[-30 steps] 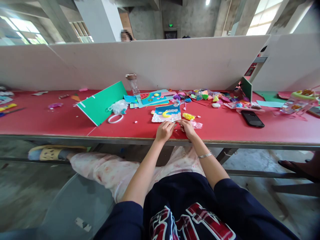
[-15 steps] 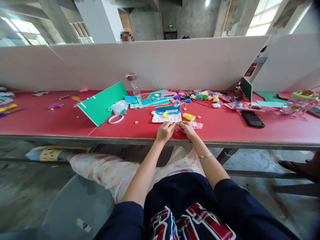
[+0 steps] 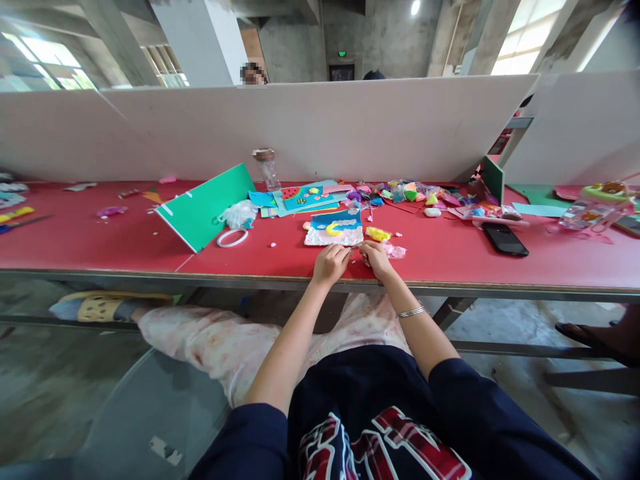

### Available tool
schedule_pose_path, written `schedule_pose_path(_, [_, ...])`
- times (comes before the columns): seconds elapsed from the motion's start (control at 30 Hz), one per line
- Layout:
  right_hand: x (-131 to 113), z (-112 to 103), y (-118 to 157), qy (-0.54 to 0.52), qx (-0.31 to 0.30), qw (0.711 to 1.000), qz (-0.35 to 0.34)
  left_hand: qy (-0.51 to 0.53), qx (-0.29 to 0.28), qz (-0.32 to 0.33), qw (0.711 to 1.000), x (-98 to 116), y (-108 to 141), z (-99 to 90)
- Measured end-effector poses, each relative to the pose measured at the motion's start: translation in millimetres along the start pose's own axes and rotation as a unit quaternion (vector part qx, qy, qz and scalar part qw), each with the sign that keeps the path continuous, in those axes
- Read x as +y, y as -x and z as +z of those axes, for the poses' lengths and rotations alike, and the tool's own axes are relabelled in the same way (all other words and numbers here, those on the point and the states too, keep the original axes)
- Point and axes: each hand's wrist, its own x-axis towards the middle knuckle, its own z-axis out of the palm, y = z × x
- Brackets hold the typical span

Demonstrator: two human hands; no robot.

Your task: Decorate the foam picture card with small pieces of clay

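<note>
My left hand [image 3: 331, 264] and my right hand [image 3: 375, 259] meet close to the table's front edge, fingertips nearly touching. Both have curled, pinching fingers around something too small to make out. Just beyond them lies a card [image 3: 320, 237] with a blue upper part, a pale, bumpy lower part and a yellow crescent [image 3: 334, 229] on it. A yellow lump [image 3: 378, 233], apparently clay in wrapping, rests to the right of the card. Beside my right hand is a crumpled pink wrapper [image 3: 395, 251].
On the red table [image 3: 280, 263], a green board [image 3: 207, 207] leans at left near a white ring [image 3: 232, 238] and a plastic bag [image 3: 239, 215]. Coloured papers and clay packets lie behind the card. A phone [image 3: 505, 239] lies at right, and a pale partition [image 3: 320, 127] stands behind.
My hands stay almost in the same place, with only slight finger movement between them. The card and the things around it have not moved.
</note>
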Motion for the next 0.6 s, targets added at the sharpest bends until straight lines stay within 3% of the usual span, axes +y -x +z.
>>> schedule_pose_path(0.37, [-1.0,-1.0,1.1,0.016,-0.003,1.000,-0.001,-0.003,0.002,-0.007,1.000,0.3,1.1,2.7])
schedule_pose_path(0.6, [1.7,-5.0,-0.3,0.026,-0.015,0.999,-0.019,-0.014,-0.036,-0.030,0.999,5.1,-1.1,0.3])
